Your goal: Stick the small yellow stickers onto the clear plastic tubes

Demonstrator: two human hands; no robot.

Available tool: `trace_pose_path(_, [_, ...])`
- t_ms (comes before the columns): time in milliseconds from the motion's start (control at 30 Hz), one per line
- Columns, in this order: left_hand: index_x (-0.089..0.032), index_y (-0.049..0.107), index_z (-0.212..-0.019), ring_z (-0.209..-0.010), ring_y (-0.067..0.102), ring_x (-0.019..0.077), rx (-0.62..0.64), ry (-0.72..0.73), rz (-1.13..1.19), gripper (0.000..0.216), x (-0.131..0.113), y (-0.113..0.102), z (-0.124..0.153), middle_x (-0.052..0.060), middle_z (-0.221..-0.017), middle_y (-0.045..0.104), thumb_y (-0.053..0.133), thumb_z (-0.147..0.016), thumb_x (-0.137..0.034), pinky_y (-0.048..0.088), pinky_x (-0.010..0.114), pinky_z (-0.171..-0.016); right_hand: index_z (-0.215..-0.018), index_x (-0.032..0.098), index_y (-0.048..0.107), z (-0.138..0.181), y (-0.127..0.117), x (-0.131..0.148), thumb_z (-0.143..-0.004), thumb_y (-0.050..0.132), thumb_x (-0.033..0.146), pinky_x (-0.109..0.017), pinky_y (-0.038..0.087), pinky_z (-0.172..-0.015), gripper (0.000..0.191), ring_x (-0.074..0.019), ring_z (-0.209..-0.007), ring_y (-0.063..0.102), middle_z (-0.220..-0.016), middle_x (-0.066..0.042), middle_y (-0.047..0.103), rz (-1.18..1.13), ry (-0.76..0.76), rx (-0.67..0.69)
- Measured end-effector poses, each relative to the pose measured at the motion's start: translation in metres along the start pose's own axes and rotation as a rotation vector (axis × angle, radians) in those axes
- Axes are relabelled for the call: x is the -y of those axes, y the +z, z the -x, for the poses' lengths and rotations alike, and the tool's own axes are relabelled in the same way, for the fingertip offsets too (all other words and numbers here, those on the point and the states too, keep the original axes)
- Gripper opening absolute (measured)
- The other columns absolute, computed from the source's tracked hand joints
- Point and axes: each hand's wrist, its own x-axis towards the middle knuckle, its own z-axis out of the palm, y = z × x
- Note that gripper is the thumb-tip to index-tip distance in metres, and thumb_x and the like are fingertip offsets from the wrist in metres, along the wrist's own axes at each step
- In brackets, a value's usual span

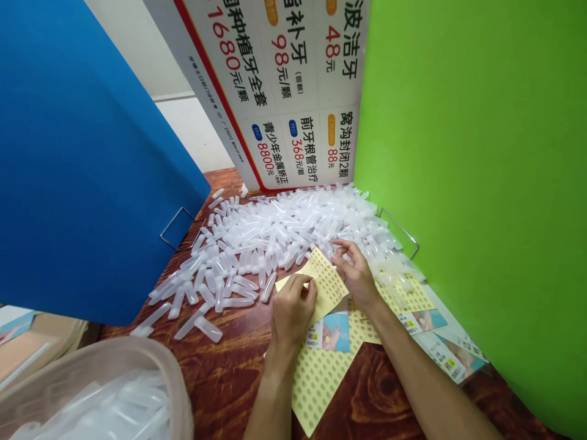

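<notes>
My left hand (293,308) is closed, thumb and fingers pinching a yellow sheet of small oval stickers (328,278) that is tilted up off the table. My right hand (358,278) is at the sheet's right edge, its fingers bent and thumb close to the index finger. Whatever lies between those fingertips is too small to make out. Just beyond both hands spreads a big heap of translucent white plastic tubes (293,229) with caps. Under my wrists lies another yellow sticker sheet (316,385), partly covered by a printed card label (337,333).
More sticker sheets (413,293) and printed packets (454,354) lie to the right. A translucent tub (178,379) holding more tubes stands front left. A blue panel (92,183), a printed sign board (293,91) and a green panel (472,183) wall in the wooden table (229,366).
</notes>
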Motion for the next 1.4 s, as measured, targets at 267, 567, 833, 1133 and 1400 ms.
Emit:
trace_pose_path(267, [-0.018, 0.064, -0.089, -0.071, 0.067, 0.0156, -0.011, -0.038, 0.043, 0.010, 0.000, 0.001, -0.001, 0.004, -0.087, 0.072, 0.055, -0.092, -0.014, 0.049, 0.026, -0.065, -0.120, 0.027, 0.053, 0.001, -0.004, 0.012, -0.069, 0.057, 0.009, -0.029, 0.050, -0.077, 0.054, -0.0142, -0.079, 0.051, -0.099, 0.000, 0.049, -0.025, -0.181, -0.011])
trace_pose_path(567, [-0.019, 0.065, -0.088, -0.075, 0.066, 0.0188, 0.070, -0.109, 0.031, 0.011, 0.001, 0.002, 0.000, 0.003, -0.082, 0.069, 0.055, -0.093, -0.016, 0.047, 0.028, -0.066, -0.118, 0.026, 0.051, 0.016, 0.030, 0.031, -0.092, 0.064, 0.041, -0.033, 0.056, -0.074, 0.033, -0.0167, -0.078, 0.067, -0.105, -0.005, 0.068, -0.052, -0.074, 0.201])
trace_pose_path(833, [-0.019, 0.064, -0.089, -0.077, 0.067, 0.0186, 0.027, -0.164, 0.050, 0.009, 0.002, 0.001, 0.000, 0.003, -0.085, 0.070, 0.057, -0.091, -0.013, 0.047, 0.027, -0.067, -0.081, 0.019, 0.066, 0.010, 0.016, 0.010, -0.091, 0.059, 0.031, -0.029, 0.044, -0.068, 0.017, -0.0189, -0.076, 0.059, -0.081, -0.002, 0.066, 0.638, -0.081, 0.319])
trace_pose_path(1133, [-0.018, 0.064, -0.095, -0.076, 0.069, 0.0168, -0.107, -0.013, 0.115, 0.011, -0.005, -0.005, -0.003, 0.004, -0.087, 0.072, 0.053, -0.095, -0.015, 0.052, 0.026, -0.067, -0.086, 0.020, 0.065, 0.009, 0.012, -0.012, -0.087, 0.052, 0.021, -0.030, 0.045, -0.072, 0.014, -0.0210, -0.079, 0.061, -0.084, -0.003, 0.068, 0.656, -0.124, 0.267])
trace_pose_path(1400, [-0.019, 0.063, -0.099, -0.079, 0.071, 0.0181, -0.132, 0.095, 0.045, 0.012, -0.007, -0.001, -0.004, 0.005, -0.088, 0.073, 0.053, -0.096, -0.012, 0.055, 0.027, -0.067, -0.090, 0.022, 0.069, 0.009, 0.011, -0.017, -0.079, 0.049, 0.009, -0.033, 0.047, -0.080, 0.026, -0.0226, -0.087, 0.064, -0.092, -0.004, 0.070, 0.642, -0.179, 0.259])
